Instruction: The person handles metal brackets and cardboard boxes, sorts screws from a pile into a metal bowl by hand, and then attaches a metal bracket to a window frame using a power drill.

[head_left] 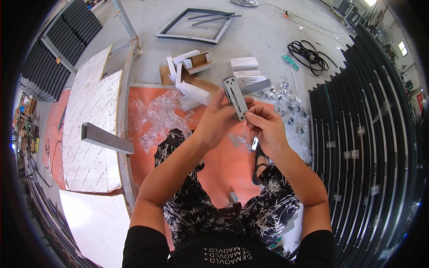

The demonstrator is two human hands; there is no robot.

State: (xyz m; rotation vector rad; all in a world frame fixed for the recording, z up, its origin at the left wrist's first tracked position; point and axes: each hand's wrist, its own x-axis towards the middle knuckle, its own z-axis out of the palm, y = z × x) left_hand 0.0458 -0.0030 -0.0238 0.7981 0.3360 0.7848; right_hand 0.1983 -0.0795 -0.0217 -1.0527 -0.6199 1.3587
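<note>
By the left hand's (215,117) fingers, a grey metal fitting (235,99) is clamped near frame centre; the right hand's (269,128) are bunched at its lower end, grip unclear. If loosely held, it could be dropped. Above, no contents are seen in opened boxes (200,62); those of closed white boxes (243,63) are hidden.

The wide head view looks steeply down past the forearms (175,161) onto the floor (272,33), with the left hand (216,117) and right hand (269,128) close, near mid-frame.

Grey metal fitting (235,99) — slotted oblong plate (234,94), tilted, flat bar (257,86) jutting right — held aloft.
</note>
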